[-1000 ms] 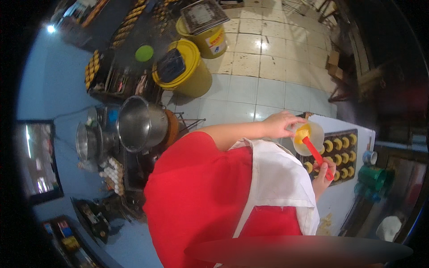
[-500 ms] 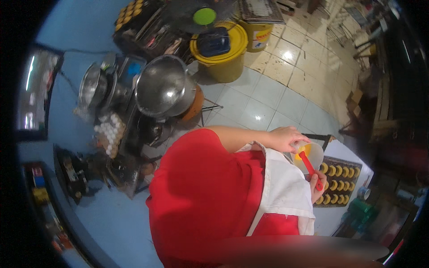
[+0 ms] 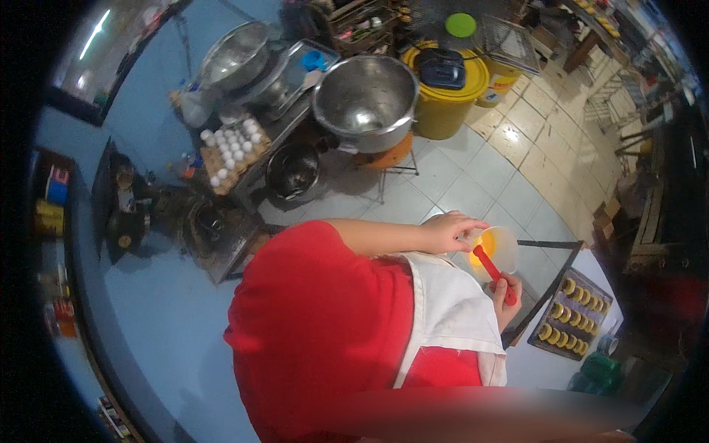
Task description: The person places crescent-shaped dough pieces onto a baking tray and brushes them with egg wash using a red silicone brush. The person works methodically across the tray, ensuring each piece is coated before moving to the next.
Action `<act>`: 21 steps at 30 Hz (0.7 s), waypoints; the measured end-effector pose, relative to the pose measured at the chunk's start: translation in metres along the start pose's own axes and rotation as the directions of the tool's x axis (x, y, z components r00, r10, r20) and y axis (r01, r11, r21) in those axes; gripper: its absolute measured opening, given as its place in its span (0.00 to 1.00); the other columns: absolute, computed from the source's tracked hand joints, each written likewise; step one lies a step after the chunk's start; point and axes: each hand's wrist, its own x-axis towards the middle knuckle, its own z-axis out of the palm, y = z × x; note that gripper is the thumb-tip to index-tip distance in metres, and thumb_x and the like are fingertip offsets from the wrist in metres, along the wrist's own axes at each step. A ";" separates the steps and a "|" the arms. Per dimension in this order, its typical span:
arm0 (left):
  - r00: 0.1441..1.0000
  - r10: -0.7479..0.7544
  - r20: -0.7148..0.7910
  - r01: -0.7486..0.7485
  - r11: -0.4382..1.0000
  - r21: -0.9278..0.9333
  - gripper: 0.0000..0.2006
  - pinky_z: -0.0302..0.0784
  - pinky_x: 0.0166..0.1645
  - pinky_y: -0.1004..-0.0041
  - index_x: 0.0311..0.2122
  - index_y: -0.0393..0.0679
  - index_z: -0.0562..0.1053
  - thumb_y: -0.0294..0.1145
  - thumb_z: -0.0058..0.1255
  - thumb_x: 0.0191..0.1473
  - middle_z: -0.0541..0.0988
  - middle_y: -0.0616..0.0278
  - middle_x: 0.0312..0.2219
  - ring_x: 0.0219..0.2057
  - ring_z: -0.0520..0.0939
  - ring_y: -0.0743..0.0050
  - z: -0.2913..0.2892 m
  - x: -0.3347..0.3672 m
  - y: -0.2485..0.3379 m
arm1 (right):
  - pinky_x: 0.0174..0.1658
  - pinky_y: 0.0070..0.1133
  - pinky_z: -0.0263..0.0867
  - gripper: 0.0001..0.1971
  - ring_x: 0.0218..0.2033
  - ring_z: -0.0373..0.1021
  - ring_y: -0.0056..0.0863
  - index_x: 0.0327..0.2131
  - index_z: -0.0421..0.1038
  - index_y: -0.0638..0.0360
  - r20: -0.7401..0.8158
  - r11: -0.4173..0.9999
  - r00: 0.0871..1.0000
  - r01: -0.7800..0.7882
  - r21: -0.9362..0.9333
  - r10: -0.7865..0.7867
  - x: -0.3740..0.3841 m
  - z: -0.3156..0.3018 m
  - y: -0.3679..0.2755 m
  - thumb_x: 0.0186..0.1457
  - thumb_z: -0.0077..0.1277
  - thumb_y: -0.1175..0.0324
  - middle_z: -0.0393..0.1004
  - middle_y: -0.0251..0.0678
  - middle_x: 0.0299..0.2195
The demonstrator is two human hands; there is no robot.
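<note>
My left hand (image 3: 452,232) grips the rim of a whitish plastic tub (image 3: 507,246), which is tilted so that its inside shows. Yellow liquid (image 3: 484,244) like beaten egg lies in the tub. In my right hand (image 3: 509,297) is the red handle of a pastry brush (image 3: 495,273); its head dips into the tub, and the bristles are hard to make out. Beyond the hands, a dark baking tray (image 3: 572,313) bears rows of curved yellow pastries on a white table (image 3: 543,363). Both hands are apart from the tray.
A large metal bowl (image 3: 365,103) rests on an orange stool (image 3: 391,155). Eggs fill a carton (image 3: 235,159) near more metal bowls (image 3: 236,57). Lidded yellow buckets (image 3: 447,111) stand on the tiled floor. A green bottle (image 3: 600,372) is beside the tray.
The view has swung, shifting the room in the picture. My hands, tub and brush have moved away from the tray, which now shows whole. Both grips stay the same.
</note>
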 end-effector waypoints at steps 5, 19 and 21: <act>0.999 0.003 -0.041 -0.002 0.999 0.033 0.36 0.72 0.54 0.63 0.69 0.58 0.68 0.41 0.65 0.55 0.79 0.65 0.38 0.46 0.76 0.61 -0.036 -0.077 -0.012 | 0.42 0.23 0.74 0.13 0.33 0.75 0.23 0.44 0.75 0.69 0.098 0.997 0.992 0.079 -0.024 -0.076 -0.034 0.049 -0.014 0.70 0.54 0.65 0.78 0.37 0.35; 0.987 0.012 -0.163 -0.031 0.993 -0.114 0.36 0.71 0.55 0.63 0.70 0.56 0.67 0.39 0.64 0.55 0.80 0.63 0.38 0.46 0.77 0.62 -0.238 -0.245 -0.146 | 0.37 0.22 0.71 0.15 0.30 0.74 0.22 0.42 0.76 0.69 0.275 0.965 0.945 0.223 -0.139 -0.178 -0.066 0.330 -0.088 0.69 0.54 0.63 0.79 0.36 0.30; 0.978 0.008 -0.206 -0.035 0.991 -0.127 0.37 0.71 0.55 0.63 0.69 0.56 0.68 0.39 0.65 0.54 0.80 0.62 0.38 0.46 0.77 0.62 -0.272 -0.273 -0.174 | 0.37 0.21 0.71 0.15 0.30 0.74 0.21 0.42 0.76 0.69 0.314 0.966 0.936 0.214 -0.144 -0.161 -0.076 0.382 -0.093 0.70 0.54 0.62 0.79 0.36 0.30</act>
